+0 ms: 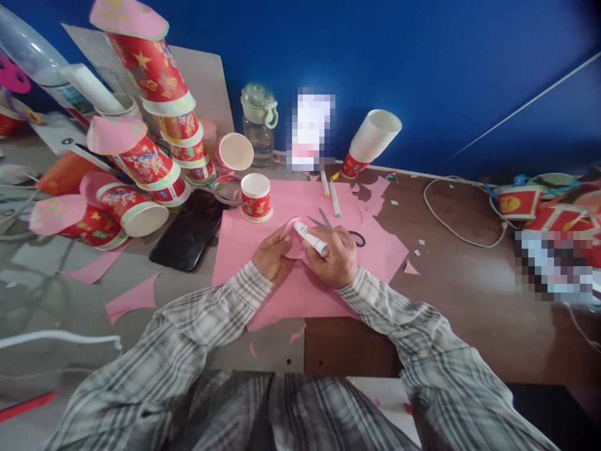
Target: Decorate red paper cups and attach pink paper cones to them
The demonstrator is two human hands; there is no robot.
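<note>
My left hand (272,255) pinches a small pink paper piece (293,241) over a large pink paper sheet (300,282). My right hand (334,257) is closed round a white tube, seemingly a glue stick (310,238), whose tip touches the paper piece. Scissors (328,222) with black handles lie on the sheet just beyond my right hand. An upside-down red paper cup (256,196) stands on the sheet further back.
A black phone (188,238) lies left of the sheet. Stacked red cups with pink caps (141,150) crowd the left. Two markers (331,191), a cup stack (373,141) and a water bottle (258,122) sit by the blue wall. A white cable (451,219) runs right. Pink scraps lie scattered.
</note>
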